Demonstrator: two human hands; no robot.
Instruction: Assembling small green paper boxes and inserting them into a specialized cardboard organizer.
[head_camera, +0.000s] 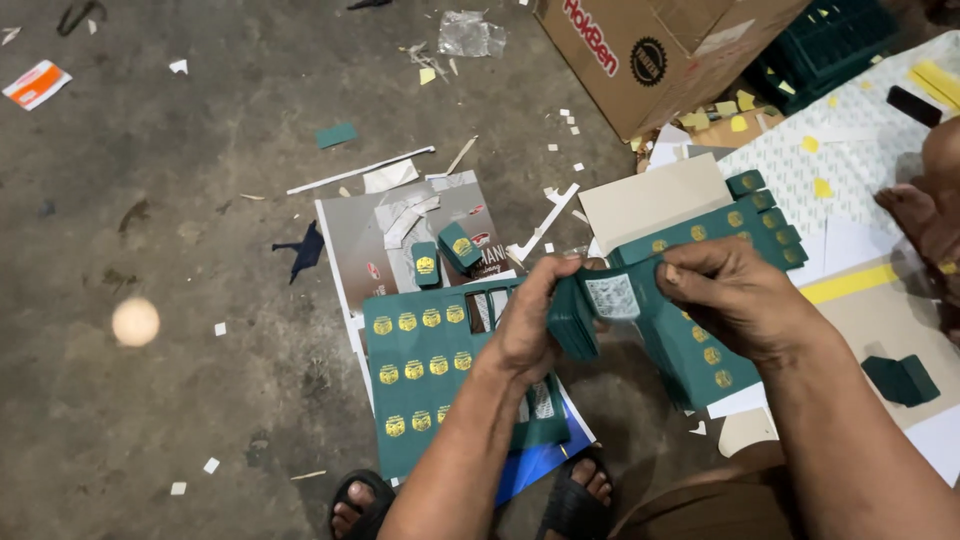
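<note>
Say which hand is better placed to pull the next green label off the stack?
Probably the right hand: its fingertips already pinch the top edge of the green label stack, while the left hand grips the stack from the side, steadying it.

Packaging workshop floor: paper offcuts (362, 172), cardboard box (650, 55), printed sheets (420, 370).
</note>
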